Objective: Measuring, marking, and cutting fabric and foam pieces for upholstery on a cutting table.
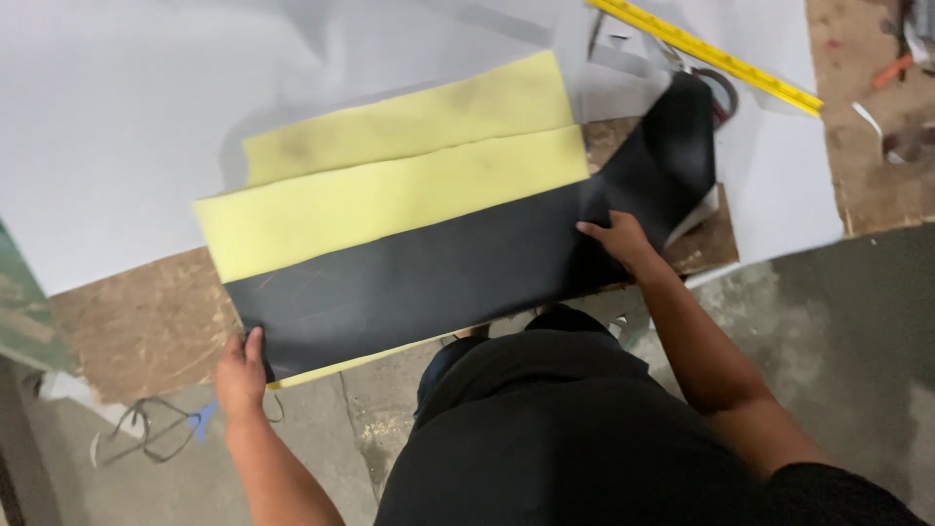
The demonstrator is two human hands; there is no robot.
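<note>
— Where the chipboard table (136, 321) ends, what's underneath?
— Bare concrete floor (838, 321). The left hand (241, 375) pinches the black sheet's (429, 278) near corner; the right hand (623, 242) presses it flat, fingers spread. Yellow foam (390, 195) lies beneath, with a yellow ruler (711, 54) at the far edge.
</note>
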